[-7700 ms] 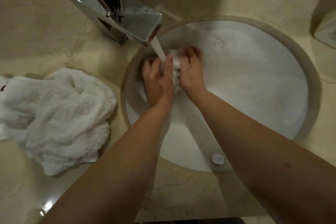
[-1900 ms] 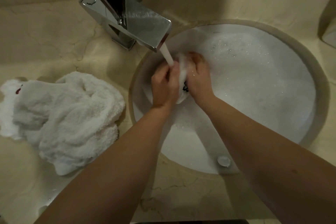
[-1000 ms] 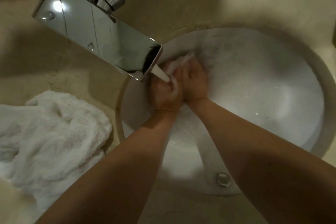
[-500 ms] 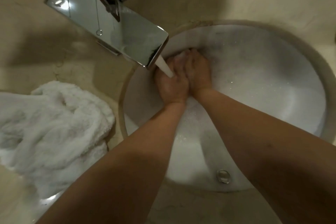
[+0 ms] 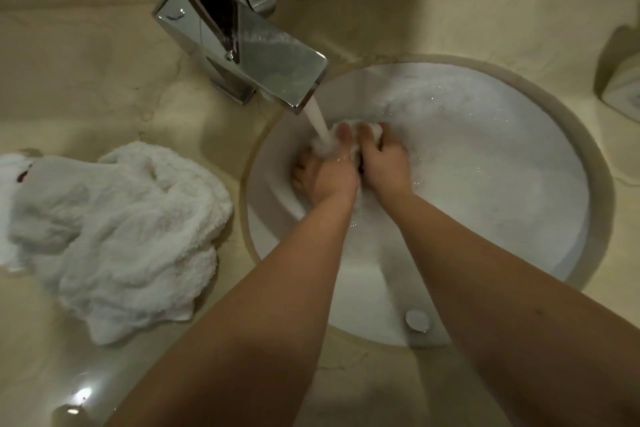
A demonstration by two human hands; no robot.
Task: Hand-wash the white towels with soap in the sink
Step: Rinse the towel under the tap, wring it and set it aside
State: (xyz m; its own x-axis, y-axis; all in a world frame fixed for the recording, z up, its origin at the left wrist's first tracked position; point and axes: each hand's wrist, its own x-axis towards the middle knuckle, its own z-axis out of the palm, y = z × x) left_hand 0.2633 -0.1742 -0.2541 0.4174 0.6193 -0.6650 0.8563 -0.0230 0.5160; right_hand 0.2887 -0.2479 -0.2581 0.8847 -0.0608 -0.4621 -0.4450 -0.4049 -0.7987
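Observation:
A small wet white towel [image 5: 372,131] is bunched between both my hands at the left side of the round white sink [image 5: 595,184]. My left hand [image 5: 327,172] grips its left part, fingers curled over it, right under the running water [image 5: 320,123]. My right hand [image 5: 382,158] grips its right part; most of the cloth is hidden by the hands. Foam covers the water in the basin. A second, larger white towel [image 5: 117,232] lies crumpled on the counter to the left of the sink.
A square chrome faucet [image 5: 242,45] juts over the sink's left rim, water pouring from it. A chrome overflow cap [image 5: 417,320] sits on the near sink wall. A white object [image 5: 623,95] stands at the right edge on the beige marble counter [image 5: 86,80].
My view has pulled back and brightened. My hands have kept kneading the towel under the stream; its white tip now shows beyond my fingertips. The towel on the counter has not moved.

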